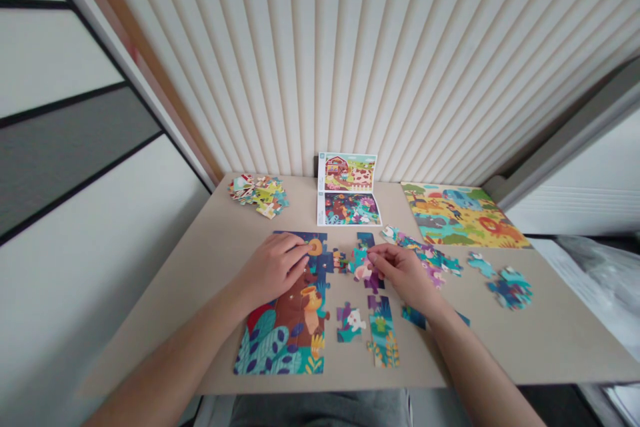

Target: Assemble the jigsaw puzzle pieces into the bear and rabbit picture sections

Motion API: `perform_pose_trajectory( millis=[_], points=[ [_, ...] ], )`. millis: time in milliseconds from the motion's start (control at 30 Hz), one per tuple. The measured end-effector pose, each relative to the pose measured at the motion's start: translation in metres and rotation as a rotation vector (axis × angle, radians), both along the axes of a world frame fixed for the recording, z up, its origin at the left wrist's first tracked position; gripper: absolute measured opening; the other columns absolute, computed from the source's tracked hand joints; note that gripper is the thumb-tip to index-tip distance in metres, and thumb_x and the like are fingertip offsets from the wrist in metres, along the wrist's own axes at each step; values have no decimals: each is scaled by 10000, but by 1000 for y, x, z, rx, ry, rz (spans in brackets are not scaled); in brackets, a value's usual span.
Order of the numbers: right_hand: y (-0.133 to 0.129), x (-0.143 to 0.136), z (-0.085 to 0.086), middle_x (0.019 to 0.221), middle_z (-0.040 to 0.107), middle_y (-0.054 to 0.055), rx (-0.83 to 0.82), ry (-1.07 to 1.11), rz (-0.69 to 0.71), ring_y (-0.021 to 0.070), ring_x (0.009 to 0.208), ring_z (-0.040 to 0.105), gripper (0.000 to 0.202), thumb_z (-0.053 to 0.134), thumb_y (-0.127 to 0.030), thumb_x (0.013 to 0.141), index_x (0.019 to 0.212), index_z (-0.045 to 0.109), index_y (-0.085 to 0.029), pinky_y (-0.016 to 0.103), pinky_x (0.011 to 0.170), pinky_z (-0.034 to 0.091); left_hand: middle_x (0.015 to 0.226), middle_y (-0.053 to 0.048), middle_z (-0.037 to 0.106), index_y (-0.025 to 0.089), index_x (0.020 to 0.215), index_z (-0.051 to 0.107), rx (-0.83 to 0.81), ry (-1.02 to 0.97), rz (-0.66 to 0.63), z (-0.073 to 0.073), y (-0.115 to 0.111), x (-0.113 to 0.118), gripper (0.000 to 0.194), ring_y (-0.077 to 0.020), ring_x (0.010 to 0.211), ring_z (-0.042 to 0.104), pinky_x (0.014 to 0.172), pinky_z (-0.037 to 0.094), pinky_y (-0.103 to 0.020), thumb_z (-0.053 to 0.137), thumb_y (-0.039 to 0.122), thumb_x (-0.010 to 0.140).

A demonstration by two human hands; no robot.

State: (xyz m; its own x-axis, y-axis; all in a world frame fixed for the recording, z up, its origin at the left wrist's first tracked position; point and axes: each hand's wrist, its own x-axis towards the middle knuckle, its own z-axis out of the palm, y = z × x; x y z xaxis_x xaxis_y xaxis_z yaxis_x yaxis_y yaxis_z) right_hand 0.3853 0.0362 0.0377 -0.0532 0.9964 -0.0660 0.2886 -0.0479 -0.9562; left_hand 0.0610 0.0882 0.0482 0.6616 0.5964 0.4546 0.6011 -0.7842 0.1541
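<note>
My left hand [270,268] lies on the upper part of a partly joined jigsaw puzzle [280,347] showing a brown bear and leaves. Its fingers are stretched out over the puzzle's top edge, with nothing held. Between thumb and fingertips, my right hand [406,275] pinches a teal and pink puzzle piece [359,260], just right of the joined part. Below that piece lie a loose piece with a white animal [354,321] and a joined strip with a green frog [381,328]. Part of the right-side pieces is hidden under my right hand and forearm.
A folded picture sheet [349,209] stands at the back against the pleated panel. A heap of pieces [260,193] lies back left. Back right is a finished safari puzzle [460,213]. More loose pieces [510,288] lie on the right of the table [560,340].
</note>
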Motion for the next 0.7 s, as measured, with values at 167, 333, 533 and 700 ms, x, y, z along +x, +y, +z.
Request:
perform_pose_trajectory(
  millis=[167, 333, 533, 700],
  points=[
    [0, 1, -5, 825, 742, 29, -15, -16, 12, 165, 666, 615, 462, 659, -644, 970, 1064, 759, -202, 282, 608, 480, 1097, -89, 734, 207, 1206, 748, -16, 39, -53, -1, -10, 9, 244, -229, 1024, 689, 915, 564, -405, 559, 220, 1053],
    [0, 0, -4, 823, 732, 29, -2, -37, 30, 170, 668, 600, 446, 634, -629, 991, 1068, 762, -209, 287, 608, 463, 1092, -84, 739, 202, 1182, 749, -22, 62, -80, -4, -12, 12, 217, -232, 1029, 689, 918, 559, -411, 579, 223, 1049],
    [0, 1, -8, 813, 714, 19, 5, -64, 39, 162, 656, 575, 443, 617, -620, 1003, 1092, 763, -211, 285, 602, 444, 1086, -89, 742, 184, 1174, 753, -30, 66, -78, -2, -11, 11, 226, -234, 1021, 684, 912, 558, -424, 563, 224, 1059],
    [0, 2, -6, 781, 688, 11, 20, -75, 43, 164, 662, 559, 441, 606, -620, 1008, 1058, 759, -210, 285, 607, 437, 1093, -88, 744, 195, 1186, 757, -31, 67, -78, -3, -11, 10, 225, -235, 1034, 687, 920, 558, -423, 580, 227, 1051]
  ],
)
